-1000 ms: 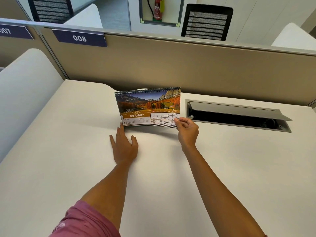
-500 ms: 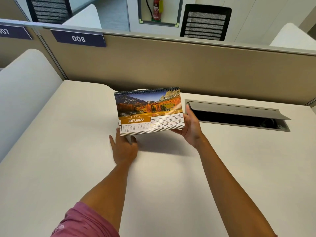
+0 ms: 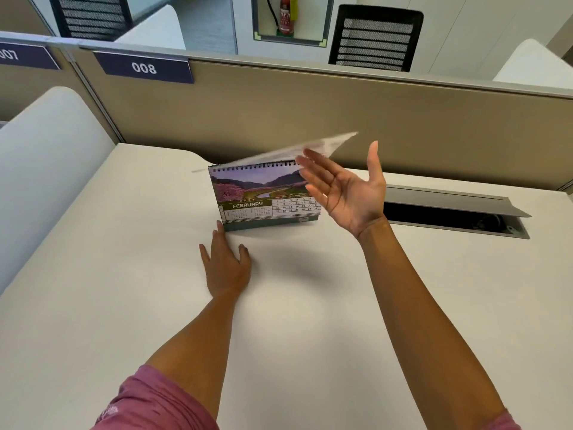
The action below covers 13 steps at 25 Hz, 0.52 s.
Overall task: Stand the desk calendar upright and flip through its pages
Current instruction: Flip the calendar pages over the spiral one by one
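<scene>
The spiral-bound desk calendar [image 3: 254, 198] stands upright on the white desk [image 3: 310, 305], showing FEBRUARY under a picture of pink blossom and hills. Its previous page [image 3: 310, 147] is in mid-air above the spiral, blurred, swinging over the top. My right hand [image 3: 344, 187] is raised in front of the calendar's right side, palm up, fingers spread, holding nothing; it hides the right edge of the page. My left hand [image 3: 226, 262] lies flat on the desk, its middle fingertip touching the calendar's lower left corner.
A beige partition [image 3: 341, 119] with a "008" label [image 3: 144, 68] runs behind the desk. An open cable tray [image 3: 449, 215] with a raised lid is set into the desk at the right. A white side divider [image 3: 46, 166] stands at the left.
My right hand lifted the JANUARY page from its lower right corner, swept it up over the spiral and let go. FEBRUARY now shows. My left hand stayed flat at the calendar's base.
</scene>
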Each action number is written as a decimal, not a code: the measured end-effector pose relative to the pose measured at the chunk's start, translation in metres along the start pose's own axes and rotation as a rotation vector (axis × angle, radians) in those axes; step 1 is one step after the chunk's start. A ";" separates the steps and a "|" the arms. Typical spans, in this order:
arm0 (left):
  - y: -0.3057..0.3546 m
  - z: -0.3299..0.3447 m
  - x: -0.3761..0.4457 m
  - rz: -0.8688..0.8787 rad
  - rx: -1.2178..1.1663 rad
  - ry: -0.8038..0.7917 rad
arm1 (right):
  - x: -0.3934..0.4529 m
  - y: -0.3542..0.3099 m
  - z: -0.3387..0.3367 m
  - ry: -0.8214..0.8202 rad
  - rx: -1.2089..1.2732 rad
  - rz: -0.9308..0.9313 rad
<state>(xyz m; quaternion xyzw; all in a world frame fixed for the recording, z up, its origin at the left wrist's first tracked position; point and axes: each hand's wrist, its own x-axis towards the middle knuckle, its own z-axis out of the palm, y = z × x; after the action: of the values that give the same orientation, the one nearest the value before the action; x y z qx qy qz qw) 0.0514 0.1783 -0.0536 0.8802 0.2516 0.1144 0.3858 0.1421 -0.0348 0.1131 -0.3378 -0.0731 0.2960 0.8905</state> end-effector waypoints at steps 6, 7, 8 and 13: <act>-0.006 0.007 0.005 -0.039 0.089 -0.019 | 0.027 -0.019 0.014 -0.121 0.046 -0.064; -0.009 0.009 0.006 -0.039 0.095 -0.022 | 0.030 -0.022 0.015 -0.121 0.051 -0.073; -0.013 0.011 0.008 -0.040 0.099 -0.026 | 0.033 -0.024 0.016 -0.115 0.057 -0.082; -0.012 0.010 0.008 -0.062 0.090 -0.025 | 0.035 -0.025 0.016 -0.021 0.043 -0.130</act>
<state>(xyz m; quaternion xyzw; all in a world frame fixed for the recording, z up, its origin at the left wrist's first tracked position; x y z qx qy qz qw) 0.0581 0.1827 -0.0692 0.8897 0.2791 0.0801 0.3524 0.1773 -0.0208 0.1388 -0.3101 -0.0980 0.2427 0.9140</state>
